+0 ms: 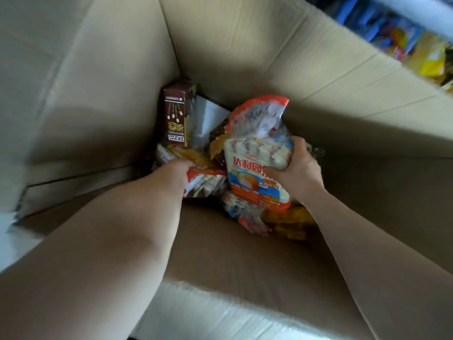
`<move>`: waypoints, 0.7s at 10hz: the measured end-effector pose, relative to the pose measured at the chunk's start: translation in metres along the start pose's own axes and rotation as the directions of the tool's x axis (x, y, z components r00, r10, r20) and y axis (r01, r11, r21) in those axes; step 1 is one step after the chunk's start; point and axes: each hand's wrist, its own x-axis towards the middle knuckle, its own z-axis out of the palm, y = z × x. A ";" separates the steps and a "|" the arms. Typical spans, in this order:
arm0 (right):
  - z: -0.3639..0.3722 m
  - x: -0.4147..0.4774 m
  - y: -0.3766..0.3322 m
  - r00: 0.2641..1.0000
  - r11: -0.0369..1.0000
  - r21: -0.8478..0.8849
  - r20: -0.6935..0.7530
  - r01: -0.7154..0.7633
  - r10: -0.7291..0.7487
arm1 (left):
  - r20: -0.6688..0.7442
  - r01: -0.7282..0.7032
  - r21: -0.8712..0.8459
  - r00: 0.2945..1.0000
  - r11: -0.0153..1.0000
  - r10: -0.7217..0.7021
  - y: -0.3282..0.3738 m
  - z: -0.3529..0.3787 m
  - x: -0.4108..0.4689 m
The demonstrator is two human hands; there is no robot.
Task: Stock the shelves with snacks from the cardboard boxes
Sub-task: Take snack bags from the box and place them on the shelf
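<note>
Both my arms reach down into a deep cardboard box. My right hand grips a clear snack bag with a red, white and blue label, held upright with its crimped red top pointing up. My left hand is closed on another red-edged snack bag lying to the left of it. A brown box of chocolate sticks stands against the box's far corner. Yellow packets lie under the right bag.
The box's tall walls and flaps surround my arms on all sides. A silver packet lies beside the brown box. Past the upper right flap, a shelf holds blue and yellow snack packs. Pale floor shows at the left.
</note>
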 end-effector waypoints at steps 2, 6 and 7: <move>-0.054 -0.054 -0.029 0.994 1.000 -0.020 -0.108 -0.018 0.016 | -0.120 -0.200 0.204 0.966 0.958 0.227 -0.001 -0.002 -0.106; -0.249 -0.204 -0.084 0.994 0.845 0.535 -0.103 0.020 0.041 | 0.108 -0.672 0.020 0.738 0.740 0.667 -0.014 -0.130 -0.338; -0.301 -0.234 -0.105 0.996 0.795 0.604 -0.085 0.062 -0.012 | 0.186 -0.743 -0.079 0.644 0.665 0.742 -0.009 -0.182 -0.380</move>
